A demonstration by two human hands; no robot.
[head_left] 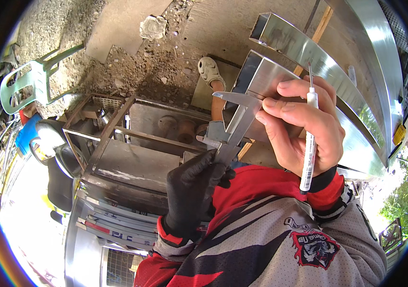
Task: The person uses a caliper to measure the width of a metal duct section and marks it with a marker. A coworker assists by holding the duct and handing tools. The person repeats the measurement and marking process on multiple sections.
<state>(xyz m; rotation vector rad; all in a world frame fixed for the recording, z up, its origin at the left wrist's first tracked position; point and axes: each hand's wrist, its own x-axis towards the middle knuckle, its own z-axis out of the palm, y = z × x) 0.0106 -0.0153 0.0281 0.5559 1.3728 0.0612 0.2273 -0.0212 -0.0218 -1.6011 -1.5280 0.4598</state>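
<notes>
The left grip [192, 184], gloved in black, is wrapped around the lower end of a metal caliper [243, 128]. The bare right grip [304, 122] pinches the caliper's upper part between thumb and fingertips, and also keeps a white pen [308, 158] tucked among the fingers, its thin tip bare and pointing up and away. The caliper's jaws stand apart, in front of the cut end of the nearer steel tube [272, 75]; whether they touch it cannot be told.

Judging by this, measuring is in hand: the caliper is opened and the pen ready, yet no pen mark can be made out on the tube. A second tube [299, 44] lies alongside, farther out, apparently unmarked too. Beyond, a rusty frame [106, 137] stands on the gravelly floor [158, 81].
</notes>
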